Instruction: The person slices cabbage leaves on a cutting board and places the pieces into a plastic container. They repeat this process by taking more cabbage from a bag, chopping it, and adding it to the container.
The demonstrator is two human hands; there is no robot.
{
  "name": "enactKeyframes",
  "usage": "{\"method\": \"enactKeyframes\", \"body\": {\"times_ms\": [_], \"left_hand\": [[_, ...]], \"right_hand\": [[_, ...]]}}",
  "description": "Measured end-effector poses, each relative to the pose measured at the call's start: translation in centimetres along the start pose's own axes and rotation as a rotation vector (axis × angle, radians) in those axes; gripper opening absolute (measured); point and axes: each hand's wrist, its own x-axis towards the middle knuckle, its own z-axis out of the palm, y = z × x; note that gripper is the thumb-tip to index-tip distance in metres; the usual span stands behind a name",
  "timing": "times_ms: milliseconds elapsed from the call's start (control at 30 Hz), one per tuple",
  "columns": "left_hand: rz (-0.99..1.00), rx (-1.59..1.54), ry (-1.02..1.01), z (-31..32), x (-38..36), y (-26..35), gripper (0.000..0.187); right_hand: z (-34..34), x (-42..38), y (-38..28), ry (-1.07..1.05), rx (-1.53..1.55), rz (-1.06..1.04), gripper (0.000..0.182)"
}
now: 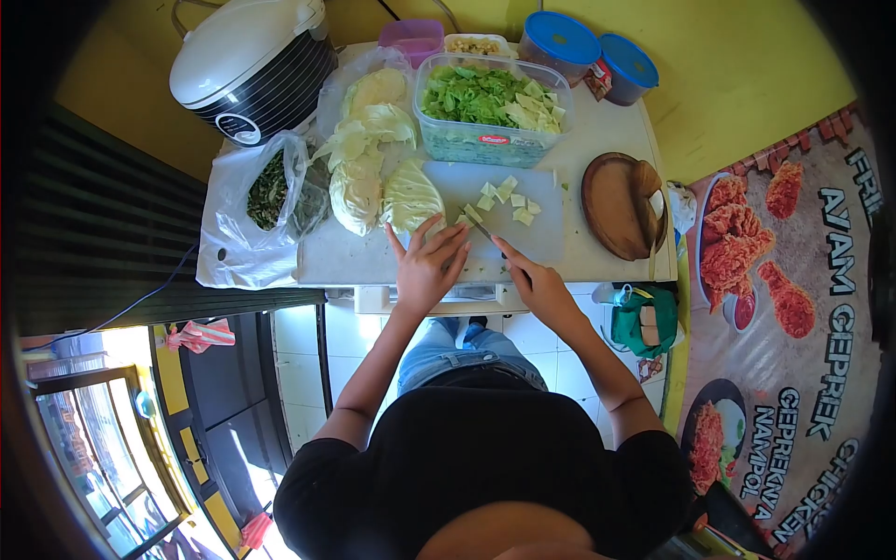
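My right hand [537, 287] is closed round the handle of a knife [483, 229], its blade angled up and left over the cutting board [541, 238]. My left hand [431, 266] is on the near end of a pale green cabbage piece [411, 194], thumb at its left side and fingers over its right edge, close to the blade. A small cut strip of cabbage [472, 214] lies at the blade. Several cut squares of cabbage [509, 189] are scattered on the board. More cabbage [357, 191] sits to the left.
Behind the board stands a clear plastic tub [495, 149] of shredded greens. A wooden mortar and pestle [611, 207] is at the right. On the left are a plastic bag of dark leaves [269, 194] and a rice cooker [247, 70]. Blue-lidded containers [563, 39] stand at the back.
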Motion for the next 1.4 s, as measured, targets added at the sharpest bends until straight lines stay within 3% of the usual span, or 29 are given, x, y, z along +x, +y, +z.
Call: {"method": "enactKeyframes", "body": {"times_ms": [267, 367, 433, 533, 633, 767, 967, 1033, 1067, 1167, 1267, 1400], "left_hand": [[-0.018, 0.018, -0.003, 0.1, 0.0, 0.2, 0.025], [-0.028, 0.006, 0.001, 0.1, -0.1, 0.1, 0.024], [-0.001, 0.011, 0.022, 0.2, -0.2, -0.1, 0.024], [-0.002, -0.007, 0.073, -0.1, -0.4, -0.1, 0.023], [-0.018, 0.054, 0.070, 0.1, -0.4, 0.0, 0.022], [0.001, 0.088, 0.005, 0.2, 0.4, 1.7, 0.023], [0.123, -0.064, -0.053, 0.7, 3.4, 2.5, 0.040], [0.227, -0.211, -0.181, 0.3, 5.3, 1.6, 0.058], [0.230, -0.214, -0.181, 0.4, 6.4, 1.3, 0.058], [0.410, -0.233, -0.434, 0.9, 9.5, 0.9, 0.078], [0.582, -0.289, -0.505, 3.1, 11.8, 0.3, 0.078], [0.637, -0.280, -0.515, 5.1, 13.1, 0.3, 0.070]], "right_hand": [[-0.2, -1.4, -0.9, -0.016, -0.015, 0.065, 0.050], [-0.8, -2.5, -0.8, 0.058, -0.014, -0.050, 0.049], [-1.7, -2.9, -1.7, -0.075, 0.022, 0.184, 0.048], [-1.1, -2.1, -0.4, 0.001, 0.056, 0.027, 0.047], [-1.3, -1.4, -0.8, 0.028, 0.158, 0.110, 0.046], [-2.4, -1.1, -0.2, 0.101, 0.205, 0.068, 0.045], [-4.8, -1.9, 0.0, 0.244, 0.247, 0.047, 0.041], [-5.3, -2.2, 0.2, 0.240, 0.280, 0.134, 0.041], [-5.4, -2.3, 0.3, 0.244, 0.278, 0.136, 0.041], [-5.2, -2.2, 0.9, 0.279, 0.276, 0.083, 0.041], [-5.1, -2.2, 1.1, 0.302, 0.238, 0.076, 0.041], [-5.3, -2.4, 1.2, 0.288, 0.310, 0.151, 0.041]]}}
